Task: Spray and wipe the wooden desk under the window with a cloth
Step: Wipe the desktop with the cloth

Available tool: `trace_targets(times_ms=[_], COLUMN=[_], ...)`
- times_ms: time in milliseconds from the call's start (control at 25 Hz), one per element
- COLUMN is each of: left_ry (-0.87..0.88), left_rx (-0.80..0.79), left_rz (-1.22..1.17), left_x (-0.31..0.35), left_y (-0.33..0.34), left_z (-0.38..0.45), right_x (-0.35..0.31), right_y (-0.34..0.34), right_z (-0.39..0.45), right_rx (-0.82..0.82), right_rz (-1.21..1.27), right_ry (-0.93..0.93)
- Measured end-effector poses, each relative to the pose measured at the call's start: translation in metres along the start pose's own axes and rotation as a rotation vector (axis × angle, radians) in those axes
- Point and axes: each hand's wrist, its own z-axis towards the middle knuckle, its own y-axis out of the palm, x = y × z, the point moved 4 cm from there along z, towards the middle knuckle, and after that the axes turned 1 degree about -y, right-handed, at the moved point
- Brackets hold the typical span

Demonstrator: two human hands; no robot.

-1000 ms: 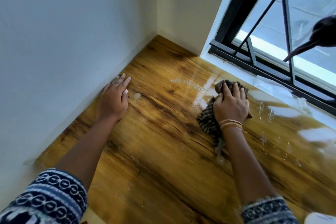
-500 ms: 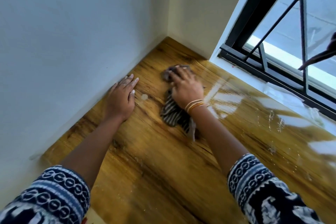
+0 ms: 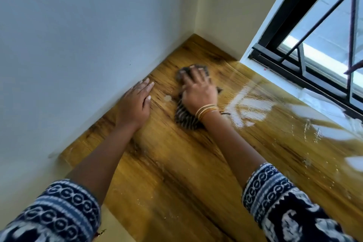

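Observation:
The wooden desk [image 3: 176, 173] fills the lower middle, running into a wall corner under the window. My right hand [image 3: 197, 89], with gold bangles at the wrist, presses a dark striped cloth [image 3: 184, 118] flat on the desk near the far corner. Most of the cloth is hidden under the hand. My left hand [image 3: 136, 102] lies flat on the wood beside the left wall, fingers together, holding nothing. A wet shiny patch [image 3: 247, 104] spreads on the desk to the right of the cloth. No spray bottle is in view.
A pale wall [image 3: 78, 55] borders the desk on the left and meets a second wall at the corner. A black-framed window with bars [image 3: 314, 61] runs along the right. A small pale spot [image 3: 168, 98] sits on the wood between my hands.
My right hand has swept the cloth leftward from beside the window sill to the far corner area. The left hand has stayed planted by the wall.

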Motion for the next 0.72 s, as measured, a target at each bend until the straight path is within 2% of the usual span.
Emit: trace_targets(times_ms=[120,160,200,240,280,400,520,600,640,720], left_ry=[0.059,0.058,0.049,0.037,0.025,0.008,0.003,0.006,0.005,0.01], left_rx=[-0.045,-0.049,-0.048,-0.042,-0.035,-0.017,0.005,0.011,0.013,0.012], left_rz=[0.06,0.061,0.054,0.039,0.017,-0.035,-0.034,-0.03,-0.025,-0.023], left_x=[-0.021,-0.025,-0.028,-0.028,-0.028,-0.028,-0.029,-0.028,-0.028,-0.029], left_y=[-0.008,-0.011,-0.013,-0.014,-0.014,-0.015,-0.016,-0.016,-0.016,-0.014], left_z=[-0.025,-0.031,-0.034,-0.035,-0.035,-0.033,-0.033,-0.033,-0.033,-0.034], right_x=[-0.065,-0.067,-0.059,-0.045,-0.027,0.04,0.056,0.024,0.003,-0.037], right_y=[0.015,0.017,0.014,0.011,0.009,-0.005,-0.006,-0.004,-0.001,0.004], right_z=[-0.047,-0.054,-0.049,-0.03,-0.003,0.093,0.137,0.123,0.104,0.051], right_rx=[-0.116,-0.159,-0.162,-0.135,-0.097,-0.01,-0.008,0.012,0.001,-0.033], right_rz=[0.0,0.004,0.018,0.022,0.017,-0.001,0.017,-0.025,-0.048,-0.072], right_ry=[-0.6,-0.76,-0.842,-0.825,-0.72,-0.231,-0.03,-0.065,-0.151,-0.435])
